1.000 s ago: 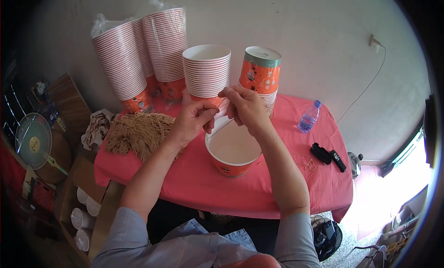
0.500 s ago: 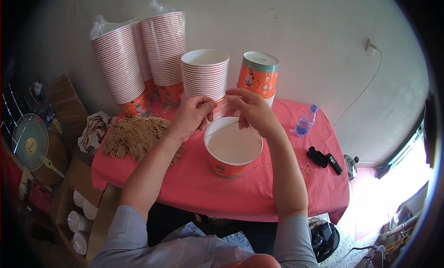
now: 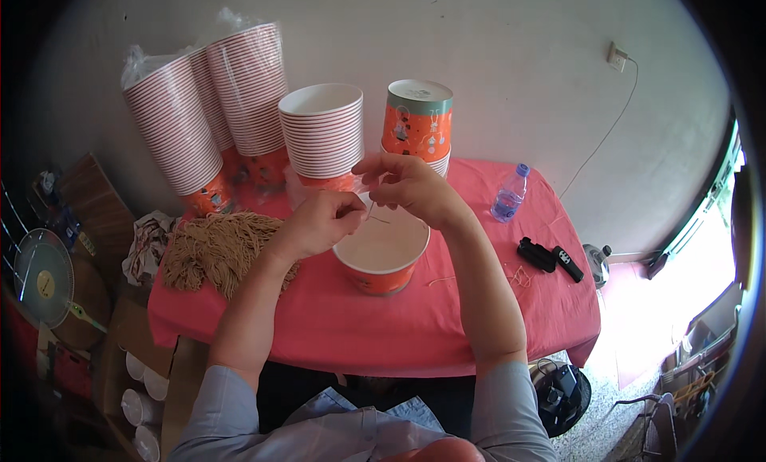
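Note:
Above a white-lined paper bucket (image 3: 381,254) with an orange outside, my two hands work close together. My left hand (image 3: 319,223) is closed in a pinch on a thin tan string (image 3: 381,219). Just to its right and slightly higher, my right hand (image 3: 411,189) has its index finger stretched leftward, while its lower fingers pinch by the string. Exactly where the string runs between the fingers is hidden. To the left of the bucket lies a heap of tan strings (image 3: 219,250).
Behind stand a stack of paper buckets (image 3: 321,135), taller plastic-wrapped stacks (image 3: 175,127) and an upside-down orange bucket (image 3: 416,123). On the right of the red tablecloth (image 3: 359,334) are a water bottle (image 3: 509,195), a black case (image 3: 536,254) and a small black device (image 3: 568,264).
The view has shifted, so the table things appear farther left. My hands have drawn closer together, the left now lower than the right. The string no longer stretches across the bucket's mouth.

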The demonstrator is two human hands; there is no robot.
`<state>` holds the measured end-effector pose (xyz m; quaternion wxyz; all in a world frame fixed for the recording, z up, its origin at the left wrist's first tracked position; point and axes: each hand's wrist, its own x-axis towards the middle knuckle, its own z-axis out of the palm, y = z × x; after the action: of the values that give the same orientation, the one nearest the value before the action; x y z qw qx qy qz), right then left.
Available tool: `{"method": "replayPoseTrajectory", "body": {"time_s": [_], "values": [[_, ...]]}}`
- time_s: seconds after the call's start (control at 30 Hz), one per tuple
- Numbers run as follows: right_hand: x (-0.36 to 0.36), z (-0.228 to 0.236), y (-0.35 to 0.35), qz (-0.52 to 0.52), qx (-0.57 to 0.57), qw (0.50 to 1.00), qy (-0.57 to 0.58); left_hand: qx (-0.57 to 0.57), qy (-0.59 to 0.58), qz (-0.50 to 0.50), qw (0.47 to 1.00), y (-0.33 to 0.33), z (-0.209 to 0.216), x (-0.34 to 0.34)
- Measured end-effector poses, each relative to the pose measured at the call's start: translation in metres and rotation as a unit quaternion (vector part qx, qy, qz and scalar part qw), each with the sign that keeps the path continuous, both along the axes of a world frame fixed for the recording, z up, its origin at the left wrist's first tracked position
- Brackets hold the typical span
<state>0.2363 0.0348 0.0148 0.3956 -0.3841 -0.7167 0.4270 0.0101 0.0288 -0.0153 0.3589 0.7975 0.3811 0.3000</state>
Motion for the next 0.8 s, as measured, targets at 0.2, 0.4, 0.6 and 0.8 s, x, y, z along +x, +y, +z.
{"method": "replayPoseTrajectory", "body": {"time_s": [0.2, 0.4, 0.6, 0.8], "values": [[-0.002, -0.017, 0.019, 0.028, 0.004, 1.0, 0.003, -0.012, -0.029, -0.008, 0.999, 0.0, -0.005, 0.003], [0.014, -0.001, -0.005, -0.158, 0.237, 0.947, -0.149, -0.117, -0.146, 0.008, 0.982, 0.013, -0.009, -0.001], [0.016, -0.009, -0.028, -0.152, 0.242, 0.946, -0.154, -0.155, -0.206, -0.014, 0.966, 0.016, -0.014, -0.006], [0.002, -0.036, -0.038, -0.18, 0.336, 0.914, -0.142, -0.154, -0.219, -0.025, 0.963, 0.009, -0.017, -0.004]]}}
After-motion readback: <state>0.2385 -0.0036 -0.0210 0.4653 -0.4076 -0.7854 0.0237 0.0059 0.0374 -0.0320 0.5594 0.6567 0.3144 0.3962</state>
